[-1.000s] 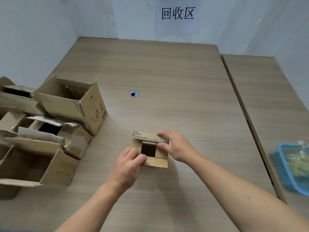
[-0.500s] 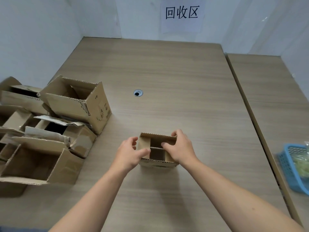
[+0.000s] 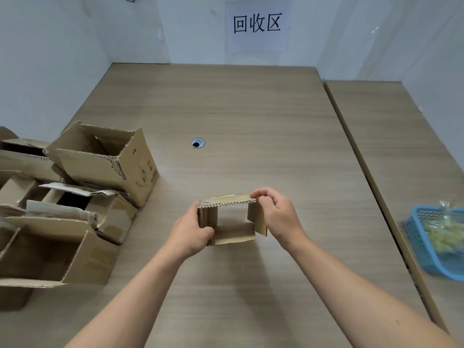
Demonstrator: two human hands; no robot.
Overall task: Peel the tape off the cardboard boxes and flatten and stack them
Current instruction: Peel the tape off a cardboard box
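Closest to the camera, both forearms come in from the bottom edge and meet on one small box (image 3: 233, 233), so it sits dead centre, straight ahead and between the two hands. Left hand (image 3: 190, 233) is curled round the box's left end wall with the thumb tucked in on the near side. Right hand (image 3: 277, 214) is up at the far right corner, fingertips pinching the edge of the top panel. Can't tell if the box is resting on the desk (image 3: 251, 109) or lifted a touch off it.

The key bit imo: the box's long axis runs left to right, hand to hand, and it's open front and back so you look right through it. There's a pale shiny strip along the top panel that looks like tape (image 3: 231, 197). The right hand is the nearer one to it, so I'd guess the peel goes right to left while the left hand just anchors.

Further out on the left there's a pile of opened boxes (image 3: 105, 159), none flattened yet, so there's plenty left. A blue basket (image 3: 421, 249) sits off to the right on the next desk over.
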